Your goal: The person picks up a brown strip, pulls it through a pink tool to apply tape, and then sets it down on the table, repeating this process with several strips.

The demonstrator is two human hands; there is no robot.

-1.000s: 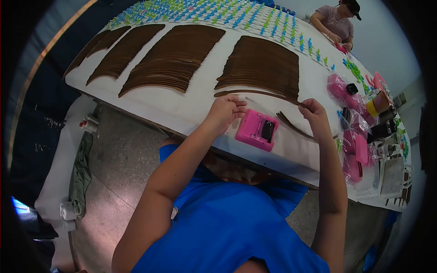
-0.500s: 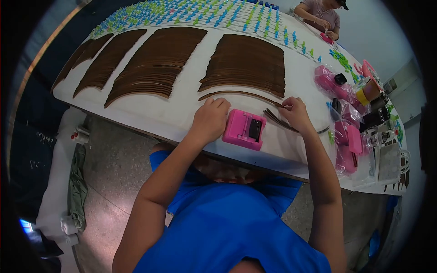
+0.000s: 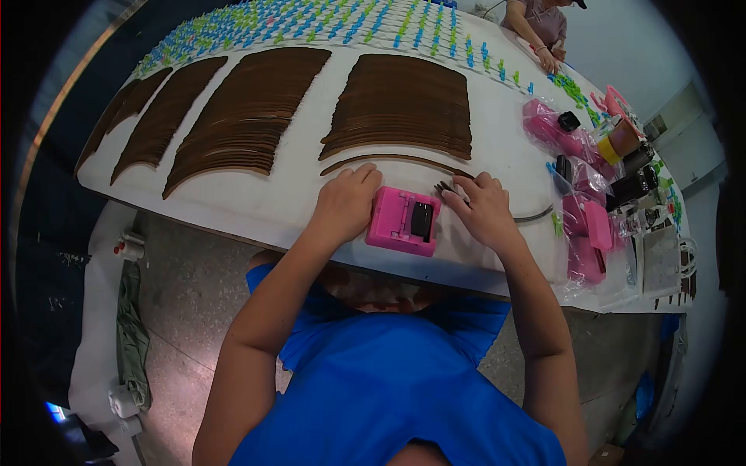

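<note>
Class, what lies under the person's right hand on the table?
Under the right hand lie thin curved brown strips: ends poke out past it, a tail emerges on the far side. Their middle is covered.

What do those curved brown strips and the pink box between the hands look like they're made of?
Curved brown strips: thin, matte, dark brown, lying flat in fanned stacks; probably wood veneer or stiff card, can't tell which. Pink box: smooth, moulded edges, uniform colour; likely plastic.

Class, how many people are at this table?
2. A person in a blue shirt at the table's near edge; another person at the far right end, partly cut off. Others may be out of view.
</note>
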